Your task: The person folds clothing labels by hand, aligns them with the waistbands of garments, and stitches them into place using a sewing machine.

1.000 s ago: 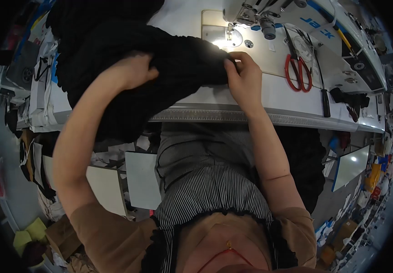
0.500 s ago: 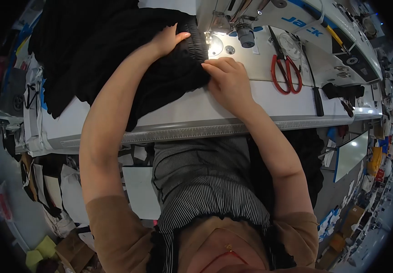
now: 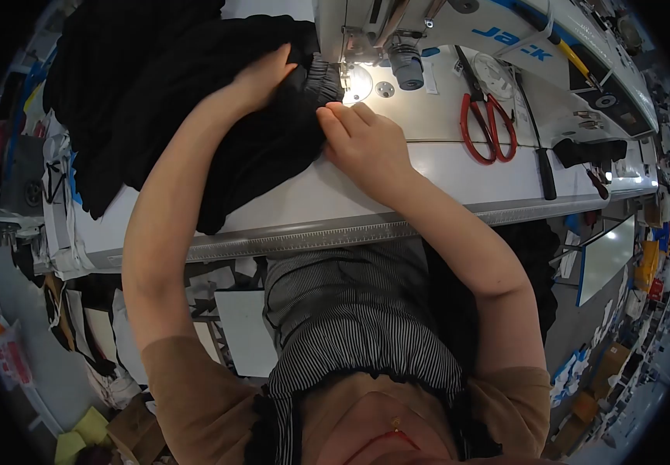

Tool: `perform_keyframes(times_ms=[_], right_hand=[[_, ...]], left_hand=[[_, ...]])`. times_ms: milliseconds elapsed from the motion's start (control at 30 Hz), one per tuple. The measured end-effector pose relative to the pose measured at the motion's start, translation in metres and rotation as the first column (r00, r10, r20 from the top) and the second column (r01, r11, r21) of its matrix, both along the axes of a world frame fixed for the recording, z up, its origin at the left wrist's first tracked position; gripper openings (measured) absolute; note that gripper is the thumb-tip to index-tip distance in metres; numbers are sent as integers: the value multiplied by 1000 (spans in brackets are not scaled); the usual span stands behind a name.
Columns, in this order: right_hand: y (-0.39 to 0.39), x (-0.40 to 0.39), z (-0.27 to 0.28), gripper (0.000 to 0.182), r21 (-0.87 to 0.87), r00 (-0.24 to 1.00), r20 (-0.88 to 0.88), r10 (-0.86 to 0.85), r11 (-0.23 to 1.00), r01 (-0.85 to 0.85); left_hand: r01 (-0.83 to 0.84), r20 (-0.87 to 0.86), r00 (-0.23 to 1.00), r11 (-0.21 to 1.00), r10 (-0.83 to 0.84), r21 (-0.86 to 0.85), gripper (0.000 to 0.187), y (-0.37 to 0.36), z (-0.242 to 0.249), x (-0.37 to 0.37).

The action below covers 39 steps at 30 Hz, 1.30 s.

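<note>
A black ribbed fabric (image 3: 172, 101) lies spread over the left half of the white sewing table (image 3: 350, 201). My left hand (image 3: 261, 77) presses flat on top of the fabric near its gathered edge, just left of the sewing machine's needle (image 3: 344, 68). My right hand (image 3: 362, 143) pinches the fabric's near edge in front of the needle plate (image 3: 358, 84). The white sewing machine (image 3: 490, 31) stands across the back of the table, its lamp lighting the plate.
Red-handled scissors (image 3: 488, 124) lie to the right of my right hand, with a black-handled tool (image 3: 544, 167) and small black pieces (image 3: 587, 151) further right. A ruler strip (image 3: 312, 236) runs along the table's front edge. Cluttered bins and boxes surround the table.
Both hands have carried the fabric's edge away from the table front up to the needle. My left hand moved from gripping the cloth near me to pressing it beside the presser foot.
</note>
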State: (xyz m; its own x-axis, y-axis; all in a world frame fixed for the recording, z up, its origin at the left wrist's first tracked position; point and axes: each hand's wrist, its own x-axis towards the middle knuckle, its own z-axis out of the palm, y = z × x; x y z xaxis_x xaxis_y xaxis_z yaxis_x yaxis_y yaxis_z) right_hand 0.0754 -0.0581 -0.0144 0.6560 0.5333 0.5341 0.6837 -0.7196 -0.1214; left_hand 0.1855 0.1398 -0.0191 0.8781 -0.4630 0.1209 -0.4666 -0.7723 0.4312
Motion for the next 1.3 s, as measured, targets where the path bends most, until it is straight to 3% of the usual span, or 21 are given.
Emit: perform_keyframes(times_ms=[67,100,133,200,233,300,333,367,400,467,600,667,733,800,867,933,1000,1067,1100,1133,1300], right_hand=[[6,4,-1,33,-33,998,-42,45,998,-46],[7,5,-1,31,-72,993,-82,88,993,-94],[4,5,-2,31,-70,993,-82,85,993,-90],[-3,2,-7,26,159,980,-41,194,970,-185],[-5,3,-4,26,158,980,-43,193,970,-184],[-9,4,3,18,313,962,125,244,910,-272],[-12,0,2,18,309,961,124,248,911,-275],[-16,-6,0,15,242,959,118,257,930,-278],[-18,-12,-1,12,174,958,112,266,943,-282],[-21,-18,6,12,50,955,36,295,954,-296],[-17,-22,14,11,-268,943,10,332,910,-317],[-20,-26,16,12,-308,945,5,327,900,-310],[-20,-30,14,13,-355,945,0,326,884,-305],[-17,-32,9,13,-359,944,102,314,896,-259],[-14,-34,12,14,-375,941,129,312,894,-245],[-13,-34,12,15,-393,938,157,309,891,-228],[-15,-35,9,17,-355,948,127,292,906,-231],[-18,-36,9,19,-335,964,93,249,920,-206],[-20,-37,9,21,-310,977,57,204,934,-177],[-22,-36,8,21,-311,976,56,208,933,-181],[-29,-32,-12,29,216,989,-55,137,969,-123]], left_hand=[[-144,-56,986,971,157,192,20,-11,66,-56],[-95,248,968,979,49,180,14,-16,78,-88],[-42,528,847,983,-61,180,9,-20,85,-119],[402,300,868,915,-395,44,20,-21,58,-184],[402,298,869,915,-395,42,20,-28,47,-185],[202,424,857,948,-292,244,32,-48,28,-186],[-22,334,942,983,-41,183,38,-38,17,-168],[-133,3,991,982,134,134,38,-29,17,-141],[-251,-334,900,960,279,124,38,-18,17,-113],[-167,106,982,983,158,79,35,40,-35,-76],[-384,4,921,908,389,166,33,71,-5,-89],[-204,178,972,927,154,315,32,78,35,-134],[-195,158,976,918,148,345,31,92,45,-169],[-95,-140,948,678,284,729,26,72,79,-197],[217,-569,783,749,249,626,29,34,118,-215],[356,-689,683,934,-242,24,31,0,134,-219],[460,-155,853,859,-497,-225,36,-29,118,-203],[261,262,922,957,-285,123,42,-45,96,-162],[200,283,922,951,-265,238,37,-34,70,-151],[196,282,923,952,-261,236,37,-30,56,-154],[162,39,986,987,-161,-6,40,-19,39,-161]])
